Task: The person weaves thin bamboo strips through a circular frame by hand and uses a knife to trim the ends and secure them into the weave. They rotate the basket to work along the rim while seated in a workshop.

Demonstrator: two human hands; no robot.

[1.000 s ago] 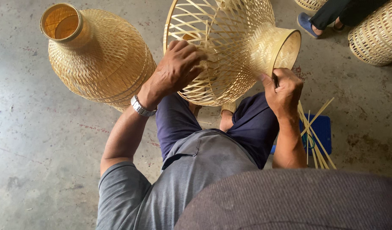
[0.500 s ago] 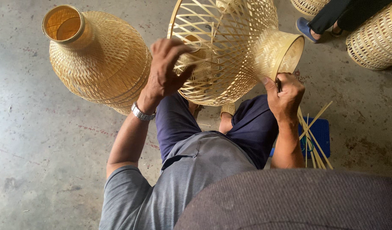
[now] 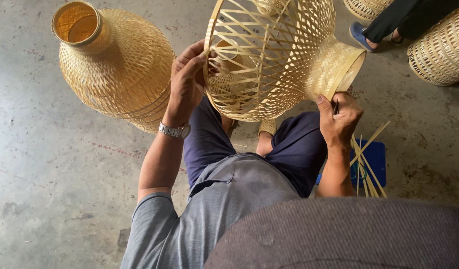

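The open-weave bamboo basket (image 3: 274,55) is cut off by the top edge of the frame, and the person's own head fills the lower right, hiding the lap. The basket lies tilted on its side above the knees, wide mouth toward the left hand (image 3: 187,79), narrow woven neck toward the right hand (image 3: 339,117). The left hand's fingers curl over the wide rim, thumb outside, gripping it. The right hand is closed around a small dark tool (image 3: 335,106), thumb pressed against the neck's edge; the tool's tip is too small to make out. A finished bamboo basket (image 3: 114,65) stands near on the concrete floor (image 3: 50,164), and loose bamboo strips (image 3: 366,162) lie over a blue stool (image 3: 376,162).
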